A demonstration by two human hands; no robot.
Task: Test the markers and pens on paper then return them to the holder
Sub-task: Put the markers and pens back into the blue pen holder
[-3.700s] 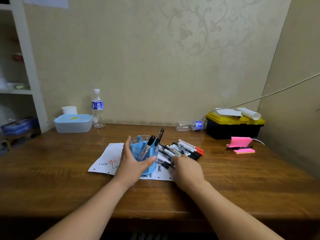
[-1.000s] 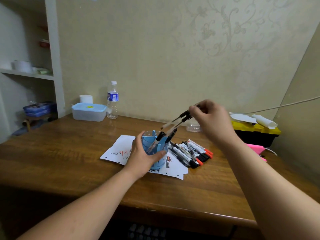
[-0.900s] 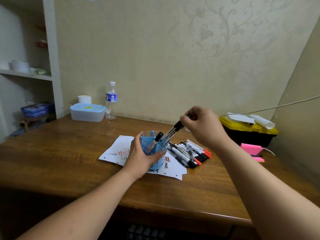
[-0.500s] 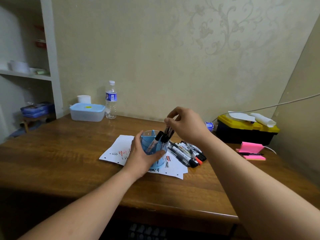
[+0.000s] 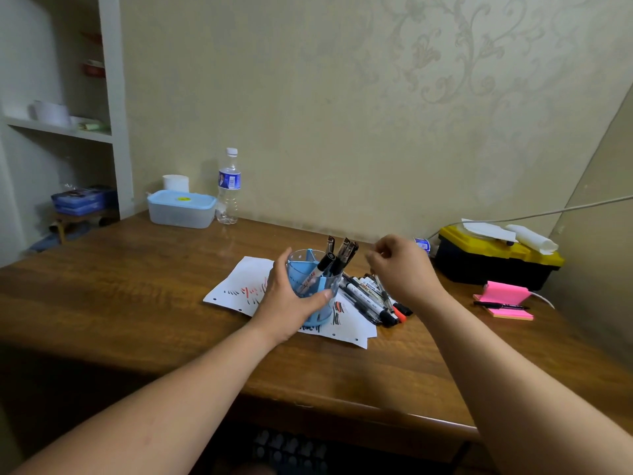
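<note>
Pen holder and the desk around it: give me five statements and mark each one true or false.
1. The left hand grips the blue holder. True.
2. The blue holder stands on bare wood, clear of any sheet. False: it stands on the paper with scribbles.
3. A pile of markers lies on the table to the right of the blue holder. True.
4. The water bottle beside the lidded box lies on its side. False: it stands upright.
5. A black pen lies across the pink sticky notes. True.
</note>
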